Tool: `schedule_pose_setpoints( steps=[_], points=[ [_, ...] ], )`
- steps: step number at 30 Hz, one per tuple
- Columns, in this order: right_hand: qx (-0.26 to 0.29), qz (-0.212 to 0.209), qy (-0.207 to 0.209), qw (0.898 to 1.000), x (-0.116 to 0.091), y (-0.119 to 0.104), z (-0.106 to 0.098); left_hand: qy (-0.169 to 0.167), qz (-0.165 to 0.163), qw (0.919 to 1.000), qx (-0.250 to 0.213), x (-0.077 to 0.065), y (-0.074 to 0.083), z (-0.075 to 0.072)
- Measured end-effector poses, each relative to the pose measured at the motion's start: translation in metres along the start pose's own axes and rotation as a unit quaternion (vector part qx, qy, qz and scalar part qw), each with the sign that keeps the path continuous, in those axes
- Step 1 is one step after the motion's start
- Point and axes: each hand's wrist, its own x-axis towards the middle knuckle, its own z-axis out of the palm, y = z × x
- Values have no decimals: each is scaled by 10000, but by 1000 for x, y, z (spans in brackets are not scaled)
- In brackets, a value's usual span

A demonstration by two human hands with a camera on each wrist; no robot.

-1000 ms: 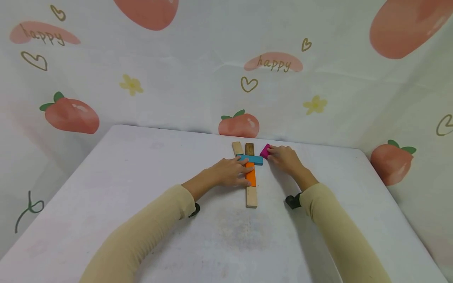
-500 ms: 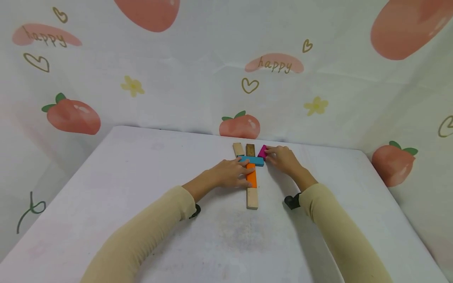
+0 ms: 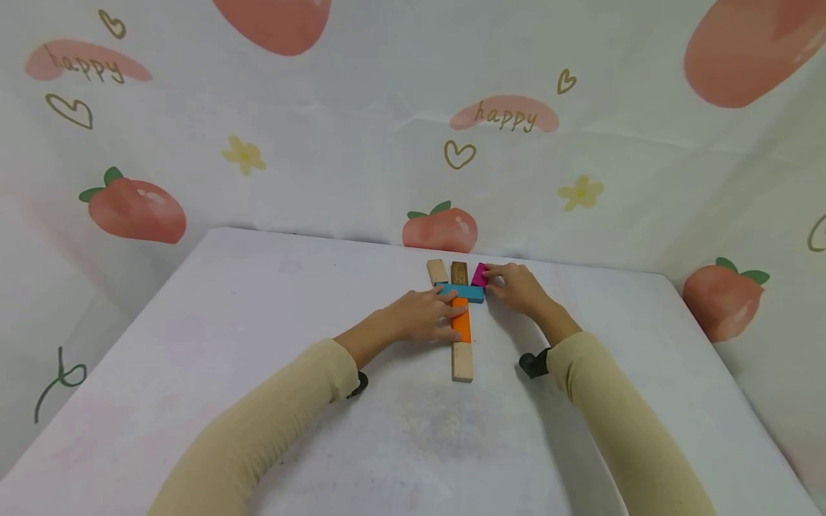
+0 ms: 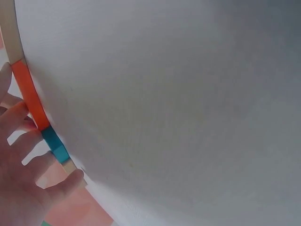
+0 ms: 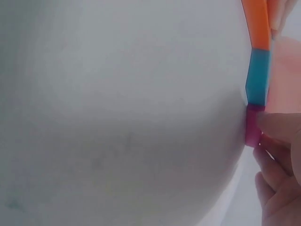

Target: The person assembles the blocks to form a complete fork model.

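On the white table a magenta block [image 3: 480, 275] is pinched between the thumb and fingers of my right hand [image 3: 519, 288]. Its near end meets the right end of a blue block [image 3: 471, 294] lying crosswise. Spread fingers of my left hand [image 3: 419, 317] rest on the blue block and on an orange block [image 3: 461, 322] running toward me from it. A pale wooden block [image 3: 462, 362] continues that line. Beyond the blue block lie a brown block [image 3: 459, 273] and another pale block [image 3: 437, 271]. The right wrist view shows the magenta block [image 5: 254, 125] against the blue one.
The blocks lie near the back edge of the white table [image 3: 323, 444]. Behind it hangs a pale cloth [image 3: 348, 107] printed with peaches, hearts and flowers. Dark wrist straps [image 3: 533, 365] show at the sleeve ends.
The magenta block has shifted left and turned straighter, coming up to the blue block's right end in my right hand. My left hand stays on the blocks. The view has shifted slightly.
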Motion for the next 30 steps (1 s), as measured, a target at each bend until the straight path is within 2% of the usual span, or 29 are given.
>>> schedule_pose_setpoints(
  steps=[17, 30],
  points=[
    [236, 98, -95, 9996, 1, -1, 0, 41, 17, 10000, -52, 0, 0, -1],
    [150, 28, -95, 9998, 0, -3, -2, 28, 15, 10000, -70, 0, 0, -1]
  ],
)
